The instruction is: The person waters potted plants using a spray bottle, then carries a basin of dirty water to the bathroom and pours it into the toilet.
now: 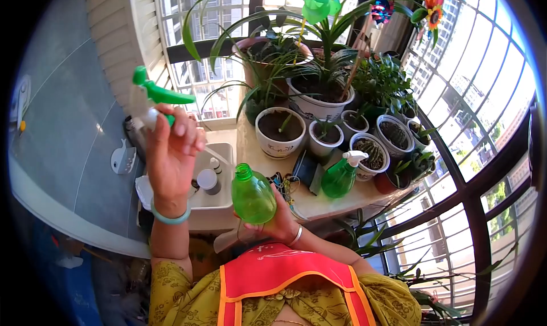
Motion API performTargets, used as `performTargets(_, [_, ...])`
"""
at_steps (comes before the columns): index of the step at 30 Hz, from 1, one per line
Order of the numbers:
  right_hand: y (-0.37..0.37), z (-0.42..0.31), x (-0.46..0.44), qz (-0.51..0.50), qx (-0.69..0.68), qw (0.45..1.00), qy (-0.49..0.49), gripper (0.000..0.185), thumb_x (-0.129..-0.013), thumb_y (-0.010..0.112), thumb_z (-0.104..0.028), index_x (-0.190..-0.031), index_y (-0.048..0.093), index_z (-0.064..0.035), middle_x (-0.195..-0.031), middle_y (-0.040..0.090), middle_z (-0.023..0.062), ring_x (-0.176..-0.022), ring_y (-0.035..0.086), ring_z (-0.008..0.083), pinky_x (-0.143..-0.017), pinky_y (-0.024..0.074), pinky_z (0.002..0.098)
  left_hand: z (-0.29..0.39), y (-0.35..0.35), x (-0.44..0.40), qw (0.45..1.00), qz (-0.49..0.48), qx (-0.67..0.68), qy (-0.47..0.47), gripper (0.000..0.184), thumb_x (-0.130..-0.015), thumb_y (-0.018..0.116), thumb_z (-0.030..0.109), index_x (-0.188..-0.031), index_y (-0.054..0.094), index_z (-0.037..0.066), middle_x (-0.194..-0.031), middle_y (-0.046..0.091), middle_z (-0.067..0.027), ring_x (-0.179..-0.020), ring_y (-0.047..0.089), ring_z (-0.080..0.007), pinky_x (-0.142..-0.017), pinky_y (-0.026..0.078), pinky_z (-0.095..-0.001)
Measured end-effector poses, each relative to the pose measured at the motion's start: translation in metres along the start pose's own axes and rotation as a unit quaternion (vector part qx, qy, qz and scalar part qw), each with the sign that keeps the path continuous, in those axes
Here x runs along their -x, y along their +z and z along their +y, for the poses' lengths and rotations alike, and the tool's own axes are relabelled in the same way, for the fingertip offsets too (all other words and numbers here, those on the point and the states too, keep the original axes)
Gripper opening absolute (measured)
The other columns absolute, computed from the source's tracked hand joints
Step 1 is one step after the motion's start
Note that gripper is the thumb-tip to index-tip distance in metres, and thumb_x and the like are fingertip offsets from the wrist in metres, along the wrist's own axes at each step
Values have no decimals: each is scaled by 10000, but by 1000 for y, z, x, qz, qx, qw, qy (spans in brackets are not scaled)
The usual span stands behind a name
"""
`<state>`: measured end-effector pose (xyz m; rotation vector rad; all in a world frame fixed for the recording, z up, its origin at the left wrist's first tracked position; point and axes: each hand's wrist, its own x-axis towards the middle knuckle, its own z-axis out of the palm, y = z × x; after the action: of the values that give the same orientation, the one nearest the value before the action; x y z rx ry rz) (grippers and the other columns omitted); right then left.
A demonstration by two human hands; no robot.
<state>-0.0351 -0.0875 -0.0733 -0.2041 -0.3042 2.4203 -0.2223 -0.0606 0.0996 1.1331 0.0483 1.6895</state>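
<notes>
My left hand (172,155) is raised at the left, its fingers closed around a green and white trigger spray head (152,101). A pale thin dip tube (216,155) slants down from that hand towards the bottle's mouth, apart from it. My right hand (280,216) grips a translucent green spray bottle (254,199) from its right side and below. The bottle is upright with its threaded neck uncovered; whether liquid is in it I cannot tell. Another green spray bottle (339,179), with a white head, stands on the counter (265,165) to the right.
Several potted plants crowd the counter, among them a white pot (279,143) and a cactus pot (370,155). A dark box (307,171) and tangled cords lie in front. Behind the hands is a sink (219,202) holding a lidded jar (209,181). Barred windows (456,98) border the right.
</notes>
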Motion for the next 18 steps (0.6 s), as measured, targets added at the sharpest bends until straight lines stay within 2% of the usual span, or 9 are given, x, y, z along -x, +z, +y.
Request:
performTargets(1, [-1,-2,0,2,-14,1000,-2,679,-841,350,-605,-1306,349,-111,-1251,439,157,-1123,457,350,-754,503,441,1,5,-1,1000,10,11,6,169,-941,403,217,-1025,481,94,-729,403,-8,-569,362,-88,-578,377,-261])
performTargets(4, [-2,-2,0,-2,-2,1000,-18,668,-842,358,-600,-1304,353,-118,-1259,434,150,-1132,447,352,-776,492,447,-14,1,6,999,0,-50,1,176,-928,433,229,-1036,474,96,-750,420,-12,-586,380,-97,-580,379,-269])
performTargets(5, [0,-4,1,-6,1,1000,-21,669,-838,361,-605,-1305,352,-127,-1260,434,146,-1125,453,354,-783,488,450,-16,2,8,999,-12,-45,-4,176,-928,433,229,-1036,474,96,-750,420,-12,-586,380,-97,-580,379,-269])
performTargets(8, [6,-11,7,-8,-11,999,-36,636,-843,375,-591,-1283,384,-132,-1220,484,125,-1088,499,324,-781,504,431,-17,3,9,999,32,-8,22,183,-930,425,223,-1042,464,84,-763,415,-21,-592,376,-99,-576,369,-260])
performTargets(10, [17,-18,16,-28,-17,998,-57,639,-843,372,-591,-1287,376,-131,-1224,479,127,-1090,497,330,-773,506,441,-5,6,1,998,-14,12,57,177,-938,405,210,-1029,463,69,-772,352,-20,-608,326,-92,-587,337,-242])
performTargets(12, [40,-33,32,-46,-24,996,-75,642,-844,370,-590,-1292,369,-131,-1229,474,129,-1093,494,335,-765,508,451,-1,7,-3,997,-27,21,70,168,-939,401,195,-1028,459,65,-775,344,-22,-609,320,-92,-587,332,-242])
performTargets(14, [73,-65,56,-83,0,984,-156,649,-841,369,-592,-1297,357,-130,-1241,460,135,-1100,486,347,-746,509,493,-8,7,-10,994,-52,-16,92,161,-937,402,183,-1032,460,67,-773,341,-23,-602,314,-93,-586,328,-243])
performTargets(18, [126,-133,105,-40,73,944,-319,634,-839,384,-576,-1291,363,-131,-1224,467,144,-1057,513,357,-699,519,528,-33,-5,-18,999,-31,-30,33,147,-925,423,161,-1039,463,77,-782,372,-27,-596,340,-87,-589,332,-239])
